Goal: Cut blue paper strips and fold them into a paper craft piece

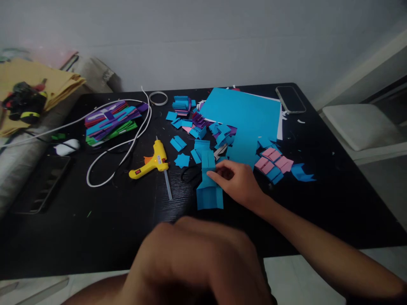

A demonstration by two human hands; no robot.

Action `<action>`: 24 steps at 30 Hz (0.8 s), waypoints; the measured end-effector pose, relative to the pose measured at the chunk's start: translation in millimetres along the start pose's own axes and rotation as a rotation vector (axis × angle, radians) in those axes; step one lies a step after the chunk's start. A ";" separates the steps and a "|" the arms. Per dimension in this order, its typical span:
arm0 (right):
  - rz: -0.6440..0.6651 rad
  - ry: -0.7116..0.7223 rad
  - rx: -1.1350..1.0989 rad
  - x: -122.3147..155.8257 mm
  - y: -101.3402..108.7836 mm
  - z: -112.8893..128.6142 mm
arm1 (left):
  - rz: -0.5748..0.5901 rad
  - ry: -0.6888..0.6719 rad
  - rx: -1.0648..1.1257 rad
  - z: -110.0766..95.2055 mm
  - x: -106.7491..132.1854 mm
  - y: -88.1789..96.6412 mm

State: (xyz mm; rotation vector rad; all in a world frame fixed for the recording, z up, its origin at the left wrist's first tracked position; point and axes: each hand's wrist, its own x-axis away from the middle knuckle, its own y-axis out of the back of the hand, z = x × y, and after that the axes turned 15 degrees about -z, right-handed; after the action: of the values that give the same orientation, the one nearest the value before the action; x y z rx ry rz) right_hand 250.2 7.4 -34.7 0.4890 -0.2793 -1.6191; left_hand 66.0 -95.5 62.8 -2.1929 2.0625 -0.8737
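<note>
My right hand (238, 182) pinches the edge of a blue folded paper strip (209, 163) between thumb and fingers. The strip lies lengthwise on the black table, and its near end spreads into a wider creased blue piece (210, 198). Very close to the camera, my left hand (193, 254) looms large and blurred over the table's front edge, knuckles bent. Its fingertips are hidden, so what it holds, if anything, does not show. Small blue folded papers (178, 143) and a blue star-shaped cutout (182, 160) lie left of the strip.
A yellow glue gun (160, 159) with its glue stick lies left, near a looped white cable (90, 173) and bundled coloured paper strips (111, 120). Blue sheets (241, 110) lie behind. Pink-and-blue folded pieces (273, 163) and a phone (291, 99) are at right.
</note>
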 end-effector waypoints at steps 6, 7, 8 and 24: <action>-0.135 0.239 0.139 3.2 10.7 15.4 | 0.076 0.024 0.492 -12.0 -39.5 -16.0; -0.086 0.220 0.047 3.7 14.0 21.0 | 0.060 0.031 0.530 -12.3 -44.9 -16.1; -0.004 0.171 -0.066 4.5 17.4 27.2 | 0.041 0.033 0.553 -12.4 -48.9 -15.6; 0.159 0.067 -0.391 28.9 34.2 72.9 | 0.023 -0.032 0.487 -10.1 -52.4 -10.8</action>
State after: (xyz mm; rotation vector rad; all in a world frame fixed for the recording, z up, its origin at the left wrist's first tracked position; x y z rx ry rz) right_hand 244.7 -32.8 40.6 0.2146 0.0505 -1.4532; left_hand 73.0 -42.0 55.2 -1.9010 1.6320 -1.1770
